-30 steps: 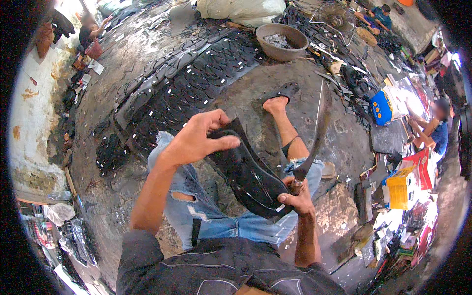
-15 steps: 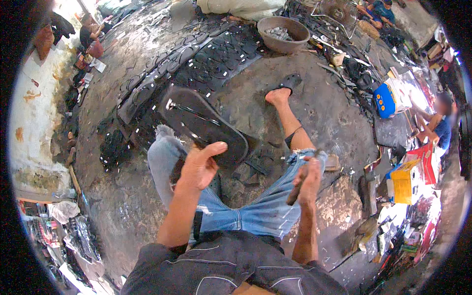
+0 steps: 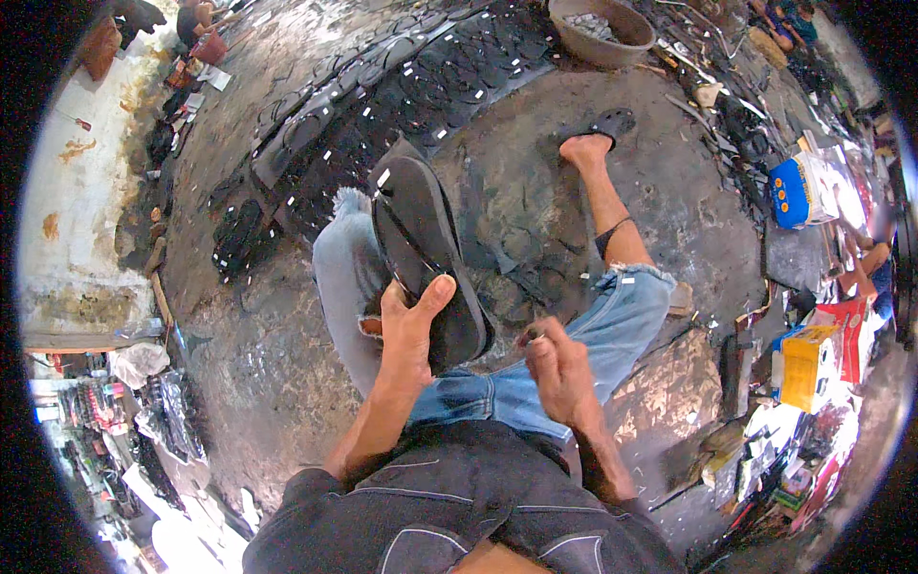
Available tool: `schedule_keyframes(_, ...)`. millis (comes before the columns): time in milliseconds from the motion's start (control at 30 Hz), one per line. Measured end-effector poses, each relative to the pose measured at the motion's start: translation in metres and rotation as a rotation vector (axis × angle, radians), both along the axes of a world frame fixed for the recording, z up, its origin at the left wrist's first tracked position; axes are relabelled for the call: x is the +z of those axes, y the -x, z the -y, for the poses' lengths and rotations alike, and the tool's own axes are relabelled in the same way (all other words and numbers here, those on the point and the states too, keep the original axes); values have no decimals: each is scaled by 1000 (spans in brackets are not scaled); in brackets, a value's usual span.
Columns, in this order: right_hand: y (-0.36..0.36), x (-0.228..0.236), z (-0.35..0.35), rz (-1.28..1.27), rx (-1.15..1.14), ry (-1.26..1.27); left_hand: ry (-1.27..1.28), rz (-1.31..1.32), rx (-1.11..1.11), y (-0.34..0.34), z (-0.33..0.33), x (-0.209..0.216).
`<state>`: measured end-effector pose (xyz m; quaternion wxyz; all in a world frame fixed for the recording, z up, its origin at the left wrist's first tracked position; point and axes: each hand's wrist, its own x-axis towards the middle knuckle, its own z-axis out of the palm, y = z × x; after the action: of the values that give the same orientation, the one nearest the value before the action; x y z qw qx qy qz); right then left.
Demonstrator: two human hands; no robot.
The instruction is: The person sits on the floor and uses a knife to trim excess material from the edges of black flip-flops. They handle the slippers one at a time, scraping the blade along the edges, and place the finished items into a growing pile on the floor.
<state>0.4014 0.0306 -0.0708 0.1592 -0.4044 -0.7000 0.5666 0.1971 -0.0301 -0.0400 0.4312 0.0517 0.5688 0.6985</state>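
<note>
A black flip-flop (image 3: 418, 215) with a thick sole stands almost upright over my left knee, its toe end pointing away from me. My left hand (image 3: 409, 330) is closed on its lower end, thumb across the strap side. A small white tag (image 3: 384, 179) shows near the toe. To the right of the sole, my right hand (image 3: 562, 373) is closed around a small dark-handled tool (image 3: 532, 336). Fingers hide most of the tool, so its kind cannot be made out. A gap separates this hand from the flip-flop.
Rows of black flip-flops (image 3: 382, 105) with white tags cover the ground ahead. Beyond them stands a brown basin (image 3: 612, 46). Black scraps (image 3: 516, 273) lie between my legs. Boxes, including a yellow one (image 3: 809, 368), line the right side, near another person (image 3: 875, 263). A pale wall (image 3: 72, 191) runs along the left.
The flip-flop has turned more upright, and my left hand has moved slightly right with it. My right hand has come from my right thigh inward toward the sole, turning the tool. The view has shifted.
</note>
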Motion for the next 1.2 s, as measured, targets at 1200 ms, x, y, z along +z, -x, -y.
schedule_keyframes(1200,93,23,-57,-405,-232,-48,-139,-102,-242,35,-14,19)
